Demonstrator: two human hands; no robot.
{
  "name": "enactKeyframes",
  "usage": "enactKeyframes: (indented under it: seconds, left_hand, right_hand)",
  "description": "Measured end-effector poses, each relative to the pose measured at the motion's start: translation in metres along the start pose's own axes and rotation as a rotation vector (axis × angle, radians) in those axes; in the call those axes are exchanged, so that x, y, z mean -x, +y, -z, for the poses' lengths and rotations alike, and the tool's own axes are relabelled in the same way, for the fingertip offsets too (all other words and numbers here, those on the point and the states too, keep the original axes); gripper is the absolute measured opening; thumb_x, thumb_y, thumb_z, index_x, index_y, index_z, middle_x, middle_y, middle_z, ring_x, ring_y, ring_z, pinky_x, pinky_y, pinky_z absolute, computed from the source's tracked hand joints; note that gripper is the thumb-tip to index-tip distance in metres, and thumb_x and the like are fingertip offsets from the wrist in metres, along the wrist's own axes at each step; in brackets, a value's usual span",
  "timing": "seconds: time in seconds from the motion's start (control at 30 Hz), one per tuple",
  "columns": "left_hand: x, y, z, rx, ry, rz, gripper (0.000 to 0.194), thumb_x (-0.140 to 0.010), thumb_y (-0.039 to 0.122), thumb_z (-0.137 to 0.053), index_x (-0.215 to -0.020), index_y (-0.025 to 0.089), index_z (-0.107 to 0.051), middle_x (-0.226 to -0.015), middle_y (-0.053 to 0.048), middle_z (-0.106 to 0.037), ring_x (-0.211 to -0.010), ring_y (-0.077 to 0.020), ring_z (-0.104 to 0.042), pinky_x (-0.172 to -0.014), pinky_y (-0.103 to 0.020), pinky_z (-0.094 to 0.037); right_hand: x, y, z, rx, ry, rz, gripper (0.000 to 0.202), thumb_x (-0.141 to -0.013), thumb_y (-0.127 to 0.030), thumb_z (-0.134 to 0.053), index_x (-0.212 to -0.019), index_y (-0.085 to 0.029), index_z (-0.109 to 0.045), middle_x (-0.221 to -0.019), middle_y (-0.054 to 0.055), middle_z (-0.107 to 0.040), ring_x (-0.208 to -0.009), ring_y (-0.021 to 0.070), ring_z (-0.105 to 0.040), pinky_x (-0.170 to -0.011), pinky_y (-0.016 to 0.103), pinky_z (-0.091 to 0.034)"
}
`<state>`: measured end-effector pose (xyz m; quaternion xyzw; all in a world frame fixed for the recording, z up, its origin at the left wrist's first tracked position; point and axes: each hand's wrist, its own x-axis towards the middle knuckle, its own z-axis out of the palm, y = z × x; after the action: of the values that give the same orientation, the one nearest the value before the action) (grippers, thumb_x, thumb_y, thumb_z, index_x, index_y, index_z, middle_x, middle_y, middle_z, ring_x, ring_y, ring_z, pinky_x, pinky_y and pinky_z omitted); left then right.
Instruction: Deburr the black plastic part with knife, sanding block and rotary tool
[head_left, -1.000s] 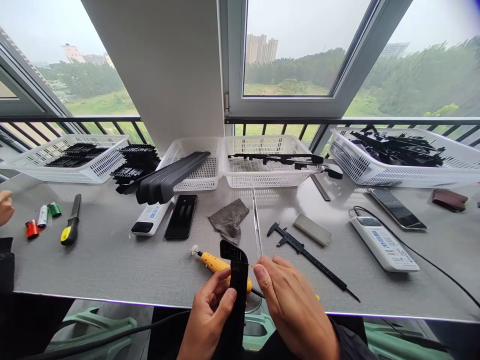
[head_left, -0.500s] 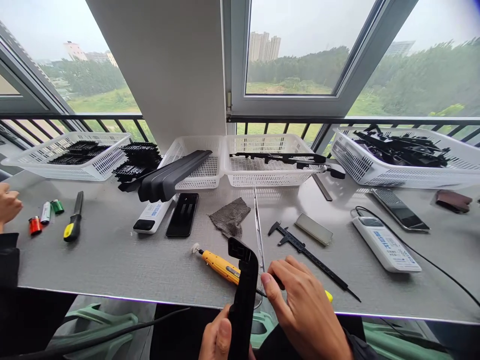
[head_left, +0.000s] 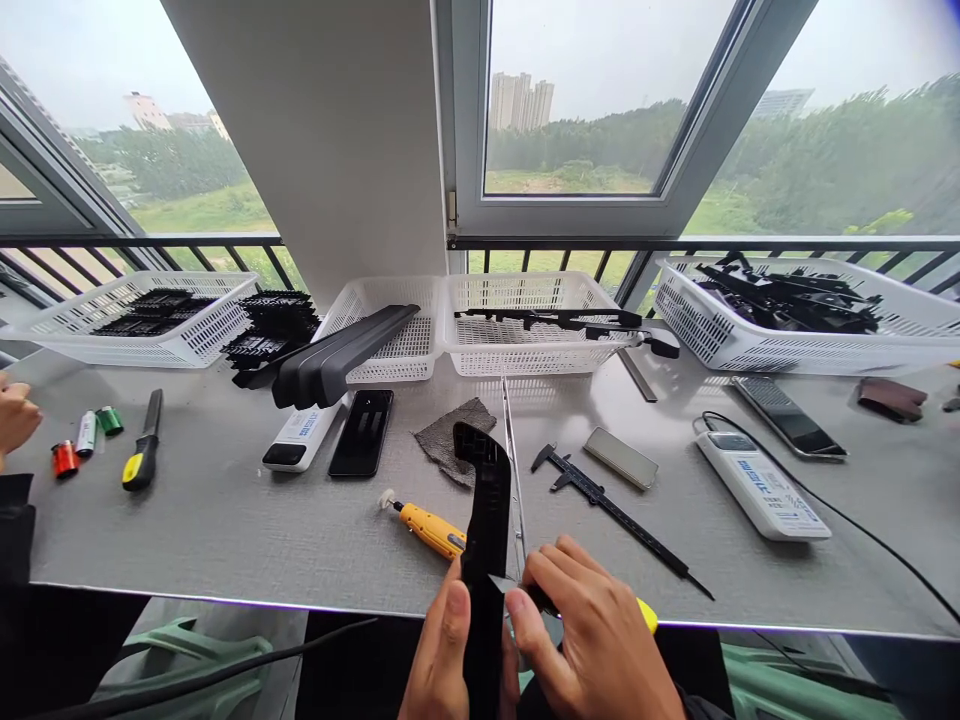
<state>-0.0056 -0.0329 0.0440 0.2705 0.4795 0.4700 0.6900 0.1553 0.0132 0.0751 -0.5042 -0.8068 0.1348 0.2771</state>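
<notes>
A long black plastic part (head_left: pixel 486 510) with a hooked top end stands upright before me. My left hand (head_left: pixel 444 650) is closed around its lower length. In my right hand (head_left: pixel 592 630) is a knife (head_left: pixel 501 584), its short pale blade reaching the part's right edge. The knife's yellow handle end shows past the back of that hand; most of the handle is hidden. Behind the part lies a yellow rotary tool (head_left: pixel 429 528) with a white tip, partly covered by it. A grey cloth (head_left: pixel 450 440) lies just beyond.
Calipers (head_left: pixel 607 500) and a small grey block (head_left: pixel 621 458) lie to the right, near a white power bank (head_left: pixel 761 490). White baskets (head_left: pixel 525 362) with black parts line the back. At left are a yellow-black knife (head_left: pixel 142 445), batteries (head_left: pixel 86 435) and another person's hand (head_left: pixel 16 412).
The black part has risen, with my left hand higher on it. My right hand has moved slightly down and the knife blade now shows at the part's edge. The view has shifted slightly.
</notes>
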Motion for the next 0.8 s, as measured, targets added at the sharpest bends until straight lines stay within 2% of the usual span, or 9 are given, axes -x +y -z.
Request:
enactKeyframes:
  seconds: [0.1,0.23,0.33,0.43,0.53,0.63,0.7,0.73,0.8]
  left_hand:
    - [-0.013,0.022,-0.004,-0.033,-0.082,0.002,0.077,-0.096,0.089,-0.050,-0.125,0.019,-0.064,-0.055,0.003,-0.065,-0.041,-0.0138,-0.055,-0.047,-0.025,-0.047]
    - [-0.027,0.038,-0.003,-0.107,-0.166,-0.040,0.064,-0.101,0.083,-0.050,-0.104,0.020,-0.060,-0.063,0.001,-0.071,-0.047,-0.0144,-0.063,-0.052,-0.026,-0.051]
    - [-0.037,0.040,0.006,-0.155,-0.232,-0.034,0.064,-0.101,0.083,-0.051,-0.106,0.020,-0.059,-0.065,-0.001,-0.073,-0.048,-0.0152,-0.066,-0.052,-0.025,-0.052]
    - [-0.043,0.035,0.015,-0.179,-0.299,-0.007,0.071,-0.099,0.085,-0.049,-0.120,0.018,-0.060,-0.068,-0.002,-0.074,-0.048,-0.0157,-0.066,-0.051,-0.025,-0.052]
    - [-0.046,0.028,0.022,-0.204,-0.335,-0.012,0.077,-0.099,0.087,-0.046,-0.132,0.018,-0.062,-0.065,-0.001,-0.071,-0.047,-0.0149,-0.060,-0.049,-0.024,-0.046]
    - [-0.044,0.021,0.027,-0.214,-0.329,-0.044,0.072,-0.102,0.082,-0.047,-0.127,0.020,-0.072,-0.060,0.001,-0.066,-0.049,-0.0155,-0.054,-0.051,-0.026,-0.045]
    - [-0.041,0.019,0.028,-0.230,-0.216,-0.072,0.067,-0.101,0.079,-0.053,-0.124,0.022,-0.079,-0.073,-0.003,-0.073,-0.065,-0.0218,-0.065,-0.067,-0.033,-0.057]
    - [-0.039,0.019,0.028,-0.247,-0.134,-0.083,0.066,-0.100,0.078,-0.057,-0.124,0.022,-0.082,-0.086,-0.006,-0.079,-0.081,-0.0266,-0.071,-0.084,-0.038,-0.061]
    - [-0.036,0.020,0.027,-0.284,-0.001,-0.094,0.069,-0.096,0.081,-0.062,-0.125,0.022,-0.085,-0.118,-0.012,-0.082,-0.118,-0.0347,-0.070,-0.117,-0.046,-0.050]
  right_hand:
    - [-0.006,0.003,0.008,-0.020,0.043,-0.046,0.036,-0.112,-0.033,-0.049,-0.077,-0.024,-0.054,-0.072,-0.001,-0.061,-0.070,0.0175,-0.061,-0.065,0.029,-0.040]
    - [-0.026,0.013,0.020,0.004,0.167,-0.114,0.048,-0.116,-0.039,-0.041,-0.070,-0.025,-0.043,-0.064,-0.002,-0.053,-0.062,0.0161,-0.054,-0.062,0.029,-0.036]
    - [-0.037,0.021,0.017,0.048,0.159,-0.106,0.053,-0.117,-0.043,-0.038,-0.067,-0.025,-0.040,-0.060,-0.003,-0.050,-0.058,0.0150,-0.051,-0.059,0.029,-0.032]
    - [-0.040,0.028,0.007,0.084,0.108,-0.092,0.060,-0.119,-0.047,-0.034,-0.065,-0.024,-0.044,-0.058,-0.002,-0.052,-0.054,0.0146,-0.051,-0.059,0.031,-0.029]
    - [-0.037,0.031,-0.004,0.095,0.065,-0.092,0.065,-0.121,-0.050,-0.031,-0.064,-0.024,-0.049,-0.057,-0.002,-0.056,-0.054,0.0149,-0.052,-0.059,0.031,-0.029]
    - [-0.035,0.031,-0.011,0.084,0.036,-0.111,0.069,-0.122,-0.052,-0.026,-0.064,-0.023,-0.052,-0.056,-0.001,-0.058,-0.052,0.0151,-0.052,-0.059,0.032,-0.028]
    - [-0.034,0.030,-0.013,0.068,0.022,-0.127,0.072,-0.122,-0.053,-0.024,-0.064,-0.023,-0.053,-0.055,-0.001,-0.060,-0.051,0.0149,-0.052,-0.058,0.032,-0.028]
    - [-0.034,0.029,-0.013,0.060,0.015,-0.133,0.072,-0.122,-0.054,-0.024,-0.063,-0.023,-0.053,-0.055,-0.001,-0.060,-0.050,0.0148,-0.052,-0.058,0.033,-0.028]
    - [-0.035,0.029,-0.013,0.048,0.002,-0.139,0.072,-0.122,-0.054,-0.024,-0.063,-0.023,-0.054,-0.055,-0.001,-0.062,-0.049,0.0146,-0.053,-0.058,0.033,-0.028]
